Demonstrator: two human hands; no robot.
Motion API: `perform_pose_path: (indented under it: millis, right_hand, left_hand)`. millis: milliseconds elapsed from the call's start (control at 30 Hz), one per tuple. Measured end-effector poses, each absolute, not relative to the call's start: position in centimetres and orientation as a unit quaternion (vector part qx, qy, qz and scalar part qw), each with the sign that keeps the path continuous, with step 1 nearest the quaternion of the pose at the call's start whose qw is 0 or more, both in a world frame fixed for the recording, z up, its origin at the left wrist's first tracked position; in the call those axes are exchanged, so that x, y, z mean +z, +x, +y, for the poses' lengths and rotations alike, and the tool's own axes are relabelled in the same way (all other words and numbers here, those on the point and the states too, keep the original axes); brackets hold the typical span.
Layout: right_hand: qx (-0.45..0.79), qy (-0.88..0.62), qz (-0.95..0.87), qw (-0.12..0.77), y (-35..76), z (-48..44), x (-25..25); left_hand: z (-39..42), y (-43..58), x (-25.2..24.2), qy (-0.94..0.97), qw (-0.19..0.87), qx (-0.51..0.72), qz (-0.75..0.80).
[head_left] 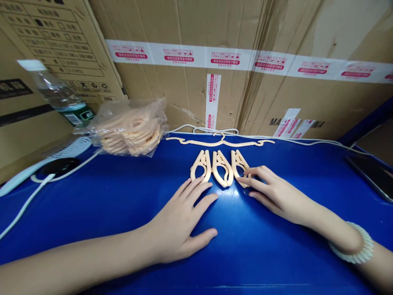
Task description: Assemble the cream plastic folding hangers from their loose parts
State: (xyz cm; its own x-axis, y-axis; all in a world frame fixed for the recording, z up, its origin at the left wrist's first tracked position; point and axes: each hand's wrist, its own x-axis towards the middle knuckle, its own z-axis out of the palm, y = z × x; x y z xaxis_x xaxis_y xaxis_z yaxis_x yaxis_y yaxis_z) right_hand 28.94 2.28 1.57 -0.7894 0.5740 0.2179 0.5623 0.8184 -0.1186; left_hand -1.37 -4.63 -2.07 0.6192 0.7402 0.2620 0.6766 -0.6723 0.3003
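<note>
Three folded cream plastic hangers lie in a row on the blue table. My left hand rests flat with fingers spread, its fingertips at the lower end of the left folded hanger. The middle folded hanger lies between my hands, touched by neither. My right hand has its fingers on the right folded hanger, partly covering it; the fingers are stretched out and apart. Behind the row lies an unfolded cream hanger, its hook towards the cardboard.
At the back left sit a clear bag of folded hangers, a water bottle, a pale hairbrush and a black round object. White cable runs along the cardboard boxes. A phone lies at the right edge.
</note>
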Motion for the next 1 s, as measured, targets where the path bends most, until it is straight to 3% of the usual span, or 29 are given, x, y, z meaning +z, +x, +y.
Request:
perform_pose_path:
  millis: [733, 1000]
  right_hand:
    - [0.018, -0.296, -0.949, 0.107, 28.3, 2.0, 1.8]
    - [0.025, -0.304, -0.945, 0.116, 28.6, 2.2, 1.7]
  left_hand:
    - [-3.9, -1.2, -0.3, 0.927, 0.079, 0.100, 0.354]
    - [-3.9, -1.3, -0.6, 0.925, 0.070, 0.127, 0.351]
